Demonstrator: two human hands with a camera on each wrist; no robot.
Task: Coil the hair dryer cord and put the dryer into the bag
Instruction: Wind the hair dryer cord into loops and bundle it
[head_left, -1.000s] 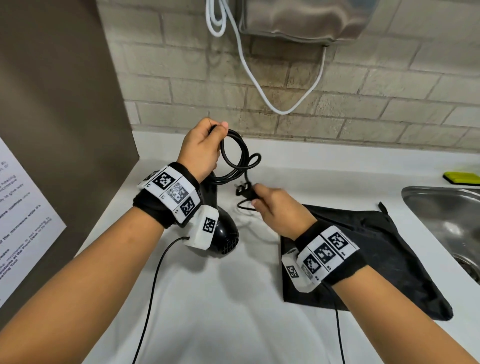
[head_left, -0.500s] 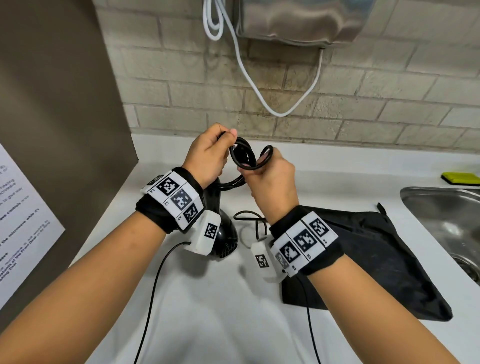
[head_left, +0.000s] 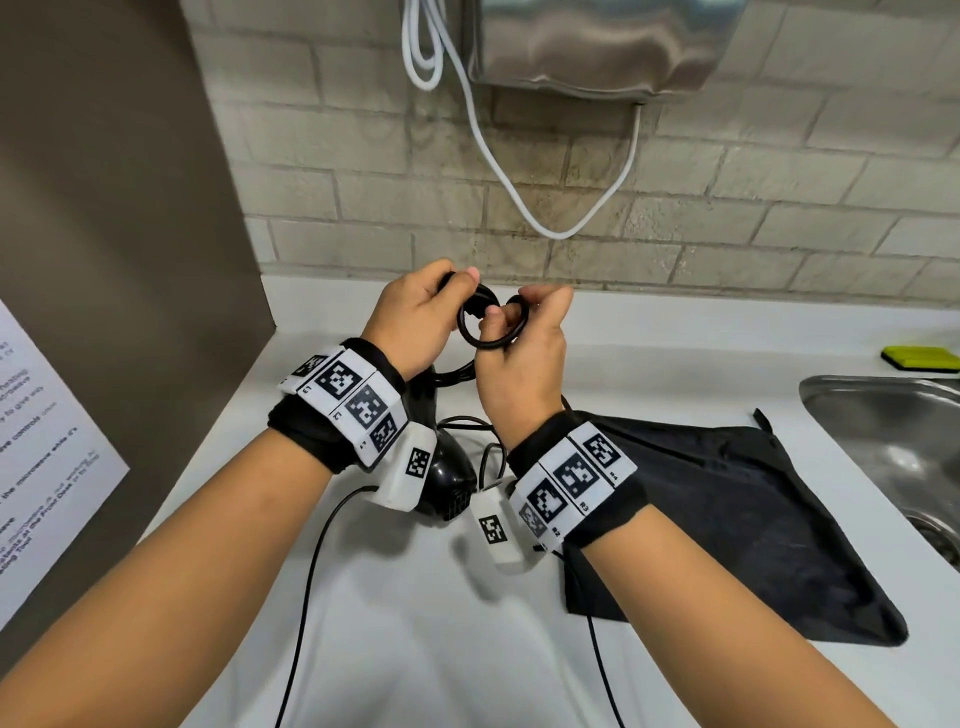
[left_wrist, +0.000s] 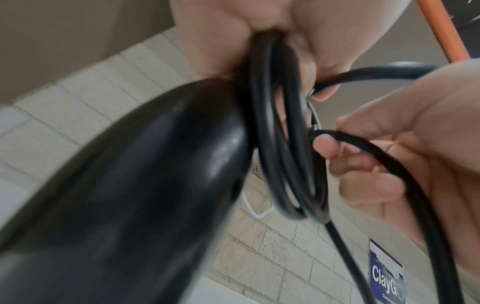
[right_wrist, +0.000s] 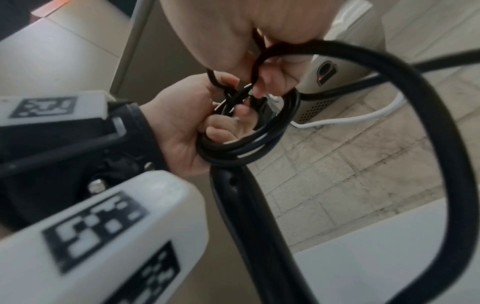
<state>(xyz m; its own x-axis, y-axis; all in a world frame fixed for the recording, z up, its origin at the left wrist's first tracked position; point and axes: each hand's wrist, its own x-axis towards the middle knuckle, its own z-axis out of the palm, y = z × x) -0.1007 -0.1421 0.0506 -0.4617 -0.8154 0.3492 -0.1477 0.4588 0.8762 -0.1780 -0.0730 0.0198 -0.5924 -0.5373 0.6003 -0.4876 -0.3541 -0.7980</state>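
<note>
L hand (head_left: 415, 317) is raised over the white table (head_left: 415, 649) w/ fingers (right_wrist: 221, 131) curled round a small coil of the black cord (head_left: 485, 325); several loops are bunched in its grip, thumb pinching on top. R hand (head_left: 519, 358) is just beside it, touching the same coil, fingers (left_wrist: 327, 146) pinching a strand of cord against the loops (the plug seems tucked in the bundle in the R wrist view, too blurred to be sure). From the R hand a loose length of cord arcs down past the wrist.

The black hair dryer (head_left: 447, 483) sits below the L wrist, handle rising toward the L hand; whether its body rests on the table or hangs clear I can't tell. In the L wrist view its dark body fills the lower left, right against the coil.

The black bag (head_left: 727, 509) lies flat on the table to the R of the dryer, under the R forearm, well apart from the coil.

Further R: a steel sink (head_left: 883, 431) w/ a yellow-green sponge (head_left: 922, 357) on the table behind it. A white cable (head_left: 493, 156) hangs on the brick wall beside a metal wall unit (head_left: 597, 47).
</note>
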